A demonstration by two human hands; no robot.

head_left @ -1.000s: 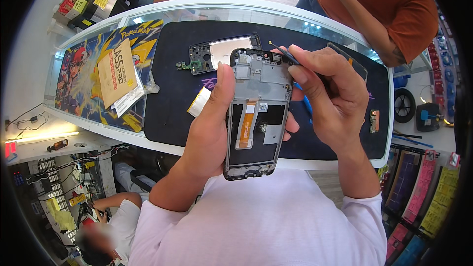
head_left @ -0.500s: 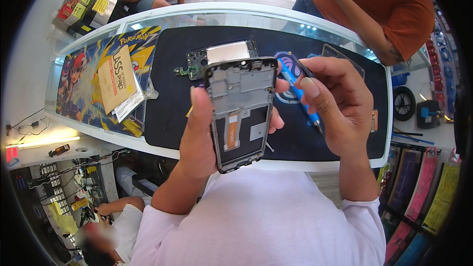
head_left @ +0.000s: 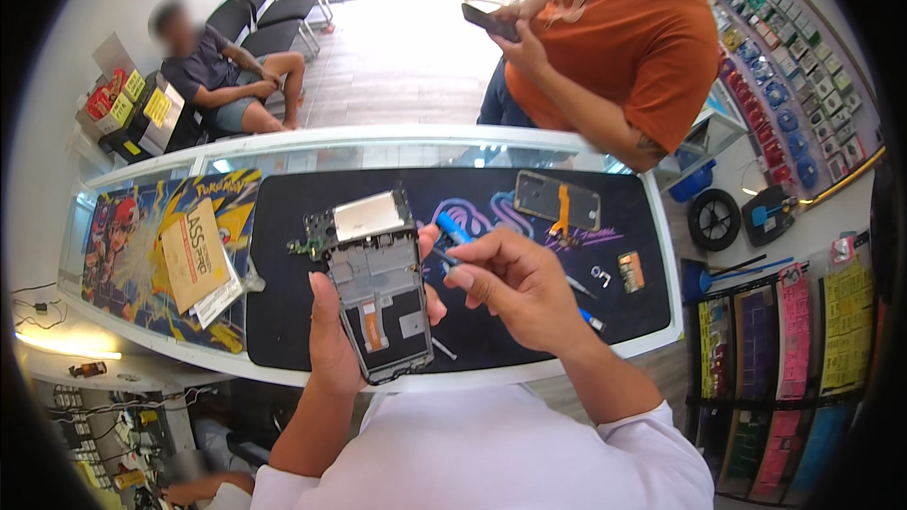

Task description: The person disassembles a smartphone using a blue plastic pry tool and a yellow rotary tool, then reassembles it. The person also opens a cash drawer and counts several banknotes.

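My left hand (head_left: 333, 340) grips an opened phone frame (head_left: 385, 283) by its sides, thumb on the left edge and fingertips showing at the right. Its grey inner side faces up, with an orange ribbon cable (head_left: 370, 325) along it. My right hand (head_left: 529, 297) is closed in a pinch beside the frame's upper right edge. Between its thumb and fingers is a small dark piece (head_left: 446, 258) whose kind I cannot make out. Just beyond the frame lies a dark phone housing (head_left: 364, 215) with a pale panel, a green circuit board (head_left: 304, 247) at its left.
On the black mat (head_left: 274, 312) lie a blue tool (head_left: 455, 227), a phone back part (head_left: 534, 191) with an orange cable, and a small orange-brown piece (head_left: 631, 272). A brown envelope (head_left: 194, 255) rests at left. Across the glass counter (head_left: 378, 140), a person in orange (head_left: 614, 38) holds a phone.
The view has tilted up, showing more of the room beyond the counter. The frame sits lower and farther left in the picture; my right hand still pinches beside it.
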